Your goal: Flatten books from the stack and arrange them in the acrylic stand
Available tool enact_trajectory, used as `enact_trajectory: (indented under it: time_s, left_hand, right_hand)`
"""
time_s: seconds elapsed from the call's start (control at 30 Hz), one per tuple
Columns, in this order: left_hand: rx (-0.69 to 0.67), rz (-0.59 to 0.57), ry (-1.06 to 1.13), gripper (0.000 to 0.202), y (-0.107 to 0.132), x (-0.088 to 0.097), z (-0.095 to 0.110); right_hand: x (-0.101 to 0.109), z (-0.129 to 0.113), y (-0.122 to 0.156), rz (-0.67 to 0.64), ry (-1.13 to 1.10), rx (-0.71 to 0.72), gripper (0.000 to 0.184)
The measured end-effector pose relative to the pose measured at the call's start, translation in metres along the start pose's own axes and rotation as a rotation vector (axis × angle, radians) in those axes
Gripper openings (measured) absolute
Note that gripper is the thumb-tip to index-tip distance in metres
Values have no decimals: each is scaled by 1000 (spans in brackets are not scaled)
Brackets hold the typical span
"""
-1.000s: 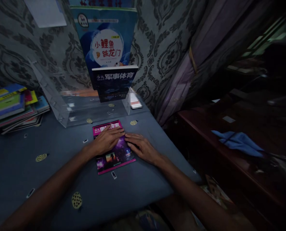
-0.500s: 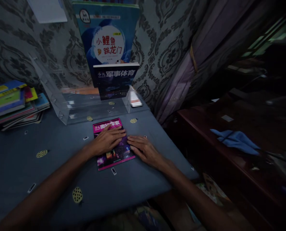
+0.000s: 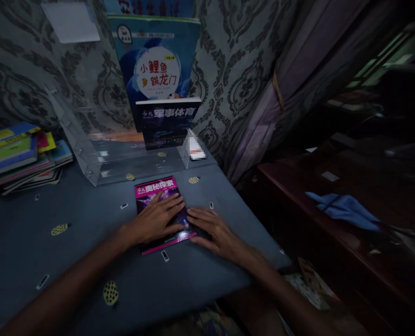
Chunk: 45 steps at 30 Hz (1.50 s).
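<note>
A thin book (image 3: 155, 186) with a pink and dark purple cover lies flat on the table, its white title showing at the top. Across the middle of its cover rests my left hand (image 3: 160, 215), palm down with the fingers stretched out. My right hand (image 3: 212, 228) lies flat at the book's right edge, fingers extended, its fingertips touching or just beside that edge. Part of the cover is hidden under the left hand.
Behind the book stands a clear acrylic rack (image 3: 88, 163) holding a dark book (image 3: 169, 123) and a taller blue book (image 3: 127, 70). A stack of books (image 3: 25, 154) lies at the left. Right of the table (image 3: 88, 261) is a dark red surface (image 3: 277, 182) with a blue cloth (image 3: 343, 210).
My left hand has slid down the cover, uncovering more of the title. My right hand has shifted slightly downward along the edge. The whole view has moved a little.
</note>
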<state>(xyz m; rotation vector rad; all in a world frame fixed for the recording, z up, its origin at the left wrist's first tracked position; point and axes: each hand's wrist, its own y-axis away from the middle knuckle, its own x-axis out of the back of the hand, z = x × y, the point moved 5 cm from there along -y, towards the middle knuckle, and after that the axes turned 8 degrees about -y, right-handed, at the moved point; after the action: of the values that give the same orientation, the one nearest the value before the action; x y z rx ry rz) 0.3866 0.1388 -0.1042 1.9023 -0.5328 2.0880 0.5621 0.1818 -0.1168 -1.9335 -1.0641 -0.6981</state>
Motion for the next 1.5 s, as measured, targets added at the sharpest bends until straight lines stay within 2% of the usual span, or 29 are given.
enact_trajectory:
  time_s: [0.1, 0.2, 0.3, 0.5, 0.67, 0.8, 1.07, 1.27, 1.5]
  left_hand:
    - [-39, -81, 22, 98, 5, 0, 8]
    - [-54, -145, 31, 109, 7, 1, 10]
    - [-41, -178, 28, 104, 5, 2, 8]
    - [-17, -152, 8, 93, 0, 4, -5]
    - [7, -157, -12, 93, -3, 1, -16]
    - [10, -147, -5, 93, -2, 0, -19]
    - [-28, -116, 6, 71, 6, 3, -9]
    - [-56, -79, -27, 64, 8, 4, -2]
    - [-36, -15, -93, 47, 14, 2, 12]
  right_hand:
    - [-3, 3, 8, -9, 7, 33, 61]
    - [-3, 5, 9, 60, 27, 64, 52]
    - [-3, 4, 3, 83, 55, 54, 48]
    - [-4, 5, -17, 7, 136, -21, 44]
    - [-5, 9, -29, 11, 168, -19, 42]
    - [-6, 6, -28, 23, 164, -14, 37]
    - [-4, -1, -15, 48, 98, 3, 29]
    - [-5, 0, -14, 13, 80, -28, 31]
    - [-3, -10, -8, 56, 77, 13, 30]
